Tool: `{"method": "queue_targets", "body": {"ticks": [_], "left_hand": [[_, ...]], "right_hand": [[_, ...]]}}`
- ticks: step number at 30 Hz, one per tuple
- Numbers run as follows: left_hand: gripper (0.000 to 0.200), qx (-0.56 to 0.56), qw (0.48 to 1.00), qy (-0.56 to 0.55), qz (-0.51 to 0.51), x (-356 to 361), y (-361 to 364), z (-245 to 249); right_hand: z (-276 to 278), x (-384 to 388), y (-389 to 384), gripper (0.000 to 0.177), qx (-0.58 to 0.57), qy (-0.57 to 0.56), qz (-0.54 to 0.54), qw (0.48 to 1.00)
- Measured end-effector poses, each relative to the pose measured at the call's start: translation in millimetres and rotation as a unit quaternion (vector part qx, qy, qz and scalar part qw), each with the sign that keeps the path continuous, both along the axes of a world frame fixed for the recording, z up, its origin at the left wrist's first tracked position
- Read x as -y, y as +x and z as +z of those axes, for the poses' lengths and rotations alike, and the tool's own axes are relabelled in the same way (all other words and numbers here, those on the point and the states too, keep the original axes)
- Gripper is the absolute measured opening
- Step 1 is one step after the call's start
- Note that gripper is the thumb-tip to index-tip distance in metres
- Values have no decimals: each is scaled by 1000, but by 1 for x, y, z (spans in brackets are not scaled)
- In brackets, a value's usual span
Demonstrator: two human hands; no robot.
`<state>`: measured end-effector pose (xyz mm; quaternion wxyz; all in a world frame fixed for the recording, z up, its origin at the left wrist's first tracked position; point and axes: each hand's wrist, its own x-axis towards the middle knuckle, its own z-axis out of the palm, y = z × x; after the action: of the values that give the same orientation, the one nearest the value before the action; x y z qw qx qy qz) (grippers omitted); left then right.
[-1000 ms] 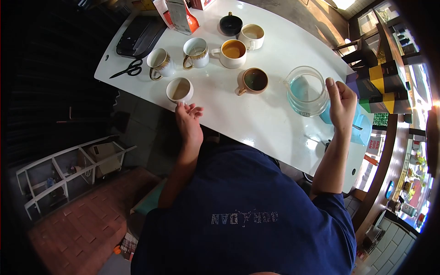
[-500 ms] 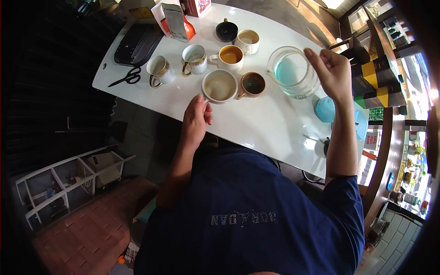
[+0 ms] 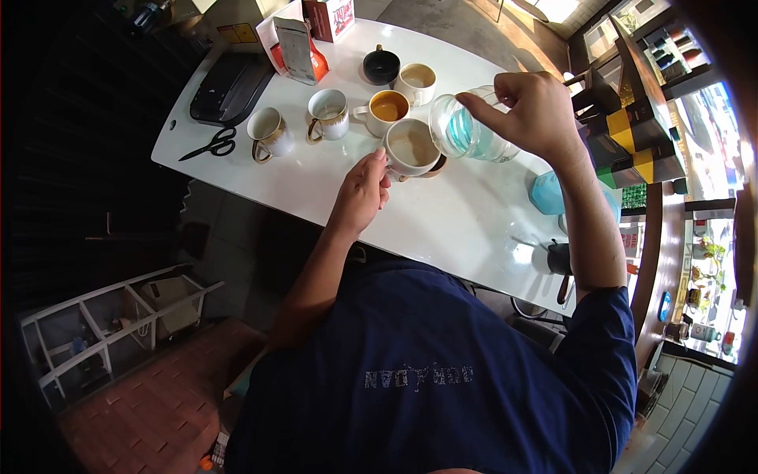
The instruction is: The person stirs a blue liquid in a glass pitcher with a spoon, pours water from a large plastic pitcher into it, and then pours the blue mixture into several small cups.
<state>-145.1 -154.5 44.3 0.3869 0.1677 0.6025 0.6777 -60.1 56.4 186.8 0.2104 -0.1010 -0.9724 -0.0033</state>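
My left hand (image 3: pixel 368 188) is closed around the handle of a white mug (image 3: pixel 412 148), tilted a little to the right. In my right hand (image 3: pixel 527 113) is a glass jug (image 3: pixel 474 130) with clear bluish liquid, tipped left so its mouth is close beside the mug's rim. A brown cup (image 3: pixel 436 167) is mostly hidden behind the white mug. Just beyond stands a white mug with an orange-brown inside (image 3: pixel 388 106). Left of it are two white mugs with brown handles, one nearer the middle (image 3: pixel 328 114) and one farther left (image 3: pixel 271 133).
A cream mug (image 3: pixel 417 83) and a black cup (image 3: pixel 381 65) stand farther back on the white table (image 3: pixel 363 225). Scissors (image 3: pixel 212 145) and a black flat device (image 3: pixel 230 88) lie at left. Pouches (image 3: pixel 297 51) stand behind. A light-blue faceted object (image 3: pixel 545 194) sits by my right forearm.
My left hand has moved the white mug to the right, over the brown cup. My right hand has brought the glass jug left and tipped it toward the mug.
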Motion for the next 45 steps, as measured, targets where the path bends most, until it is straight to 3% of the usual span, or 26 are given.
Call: {"method": "queue_targets", "body": {"ticks": [8, 34, 45], "left_hand": [[35, 23, 999, 15, -20, -7, 2, -7], [37, 38, 997, 43, -51, -11, 7, -17], [37, 31, 998, 31, -52, -14, 12, -20]], "right_hand": [[-5, 6, -4, 56, 5, 23, 39, 999], [2, 12, -5, 52, 85, 50, -18, 995], [-6, 7, -1, 57, 43, 60, 10, 997]]}}
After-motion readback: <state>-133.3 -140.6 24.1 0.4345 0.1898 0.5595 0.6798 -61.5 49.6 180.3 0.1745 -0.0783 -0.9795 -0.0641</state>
